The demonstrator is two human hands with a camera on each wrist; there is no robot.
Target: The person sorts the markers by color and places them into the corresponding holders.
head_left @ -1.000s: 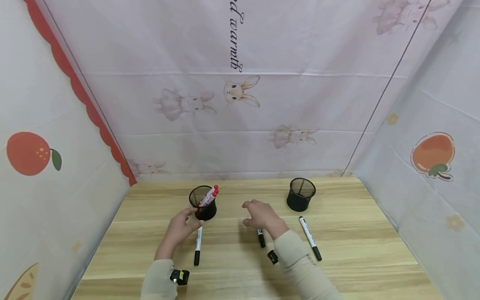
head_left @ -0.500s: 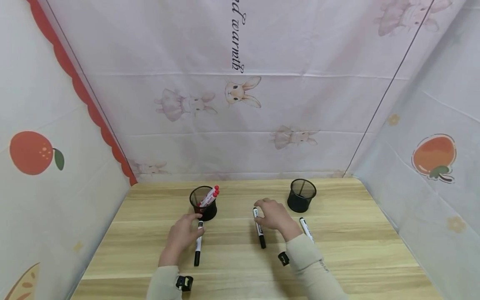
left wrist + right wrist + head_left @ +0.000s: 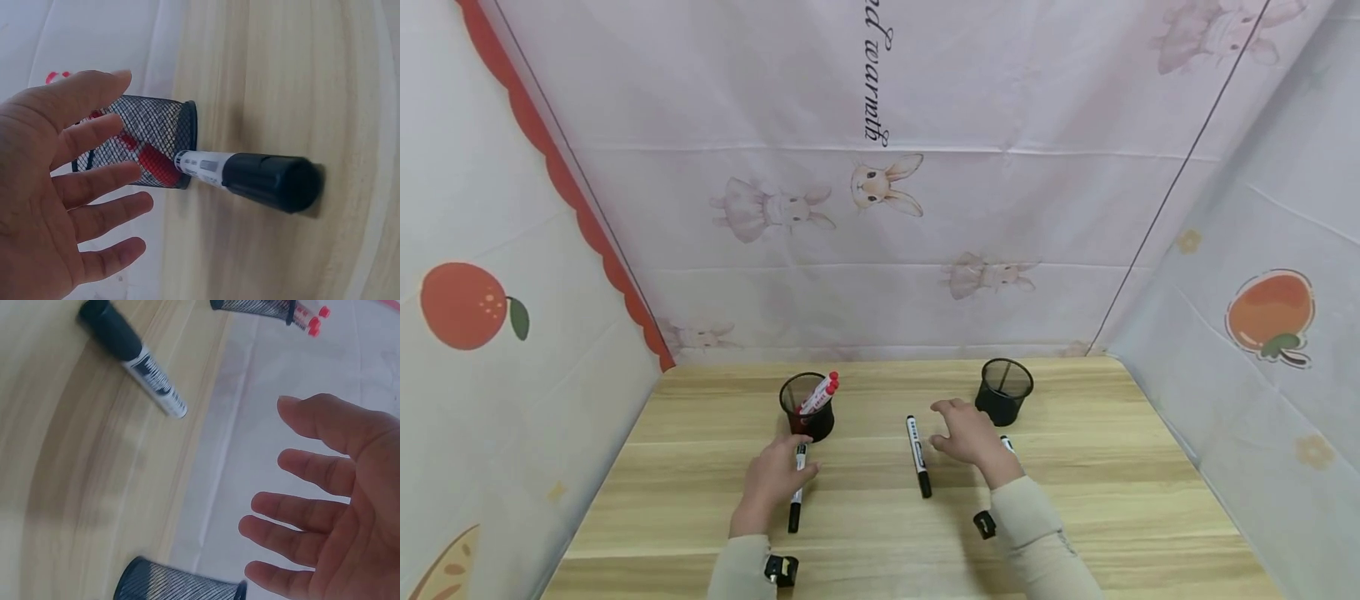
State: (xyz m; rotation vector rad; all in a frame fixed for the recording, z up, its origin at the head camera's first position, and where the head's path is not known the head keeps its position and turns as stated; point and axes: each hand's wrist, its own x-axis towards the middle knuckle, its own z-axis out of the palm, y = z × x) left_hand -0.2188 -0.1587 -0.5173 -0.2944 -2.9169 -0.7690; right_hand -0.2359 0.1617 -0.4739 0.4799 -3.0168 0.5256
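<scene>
My left hand (image 3: 772, 477) and right hand (image 3: 967, 435) are well apart, fingers spread, holding nothing. From my head, the left hand covers part of the left marker (image 3: 240, 172); the left wrist view shows it uncovered on the worktop (image 3: 865, 525). It lies lengthwise away from me, black cap nearest, far end pointing at the left mesh cup (image 3: 817, 425). The middle marker (image 3: 918, 457), beside my right hand, runs similarly, far end leaning slightly left.

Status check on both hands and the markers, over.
Left hand empty, near left marker. Right hand empty, beside middle marker. Right marker mostly hidden by right arm.
</scene>
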